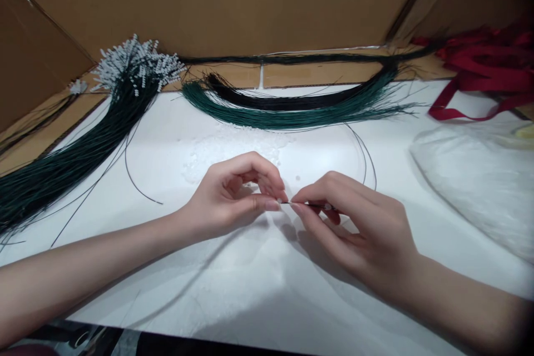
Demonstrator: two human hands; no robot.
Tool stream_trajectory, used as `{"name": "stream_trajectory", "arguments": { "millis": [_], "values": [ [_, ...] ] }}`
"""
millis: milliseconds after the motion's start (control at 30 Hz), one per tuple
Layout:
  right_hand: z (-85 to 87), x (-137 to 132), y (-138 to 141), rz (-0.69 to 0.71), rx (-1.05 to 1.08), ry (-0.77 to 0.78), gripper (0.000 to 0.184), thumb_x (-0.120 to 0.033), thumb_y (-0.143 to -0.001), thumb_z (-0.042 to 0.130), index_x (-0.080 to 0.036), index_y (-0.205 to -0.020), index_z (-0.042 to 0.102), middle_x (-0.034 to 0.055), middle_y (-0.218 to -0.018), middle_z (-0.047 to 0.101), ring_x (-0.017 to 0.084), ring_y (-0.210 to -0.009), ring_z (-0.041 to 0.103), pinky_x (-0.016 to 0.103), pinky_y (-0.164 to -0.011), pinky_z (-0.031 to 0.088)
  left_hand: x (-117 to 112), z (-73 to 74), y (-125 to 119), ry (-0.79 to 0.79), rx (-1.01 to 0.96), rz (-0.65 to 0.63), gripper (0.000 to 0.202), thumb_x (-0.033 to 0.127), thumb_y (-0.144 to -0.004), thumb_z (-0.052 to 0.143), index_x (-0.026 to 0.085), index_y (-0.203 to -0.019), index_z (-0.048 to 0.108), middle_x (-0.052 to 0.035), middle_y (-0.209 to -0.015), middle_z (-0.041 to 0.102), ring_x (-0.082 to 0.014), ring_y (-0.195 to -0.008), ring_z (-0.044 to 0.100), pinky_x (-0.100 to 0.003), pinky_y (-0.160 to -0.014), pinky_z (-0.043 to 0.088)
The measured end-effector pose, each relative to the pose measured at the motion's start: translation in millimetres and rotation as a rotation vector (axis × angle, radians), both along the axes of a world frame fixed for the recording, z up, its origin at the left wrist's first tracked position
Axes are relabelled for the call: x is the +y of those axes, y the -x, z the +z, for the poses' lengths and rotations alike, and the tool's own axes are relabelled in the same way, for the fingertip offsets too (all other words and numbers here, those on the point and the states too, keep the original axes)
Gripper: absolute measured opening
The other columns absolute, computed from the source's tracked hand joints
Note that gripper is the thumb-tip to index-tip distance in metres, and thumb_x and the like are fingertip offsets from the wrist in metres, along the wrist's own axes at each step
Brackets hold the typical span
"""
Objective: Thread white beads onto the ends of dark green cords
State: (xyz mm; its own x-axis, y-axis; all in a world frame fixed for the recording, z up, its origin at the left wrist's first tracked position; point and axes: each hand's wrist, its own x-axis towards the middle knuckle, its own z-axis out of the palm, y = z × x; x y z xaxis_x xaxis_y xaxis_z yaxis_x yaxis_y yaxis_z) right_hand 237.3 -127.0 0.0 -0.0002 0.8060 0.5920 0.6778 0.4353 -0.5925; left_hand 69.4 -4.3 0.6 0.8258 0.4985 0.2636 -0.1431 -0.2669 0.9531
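You are using two hands point(219, 203) point(375, 228). Lying out: two beaded bundles point(95, 136) point(62, 101), one bead scatter point(233, 147), one ribbon heap point(488, 69), one bag point(479, 172).

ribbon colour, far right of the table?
Deep red; the ribbon shows best in the head view.

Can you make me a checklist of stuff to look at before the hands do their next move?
1. Right hand gripping the dark wire: ok, pinched by thumb and finger.
2. Left hand at the wire's end: ok, its fingertips pinch there.
3. White bead threaded on that end: cannot tell, fingertips hide it.
4. Loose white beads in one neat pile: not ok, they're spread out beyond the hands.
5. Red ribbon away from both hands: ok, it's at the far right.
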Motion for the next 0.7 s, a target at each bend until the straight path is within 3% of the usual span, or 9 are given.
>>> {"name": "stream_trajectory", "arguments": {
  "millis": [433,700],
  "values": [
    [2.5,-2.2,-3.0,-0.034,-0.183,-0.088,0.01,-0.001,-0.084,0.061,-0.009,-0.081,0.066,0.002,-0.066,0.059,0.007,-0.057,0.046,0.022,-0.051,0.038,-0.6,-0.1,-1.1,0.11,-0.015,-0.013,0.017,0.005,-0.081,0.071,0.015,-0.092,0.064,-0.0026,-0.085,0.072,-0.0124,-0.081,0.073,-0.018,-0.075,0.06],
    [-1.3,-4.1,-4.2,-0.073,-0.271,-0.141,0.015,-0.001,-0.084,0.06,-0.015,-0.08,0.059,0.0025,-0.073,0.065,0.01,-0.061,0.059,0.023,-0.052,0.041,-0.8,-1.2,0.3,0.15,-0.025,-0.036,0.021,0.003,-0.08,0.071,0.016,-0.095,0.064,-0.0021,-0.084,0.074,-0.0129,-0.081,0.074,-0.018,-0.075,0.061]
  ]
}}
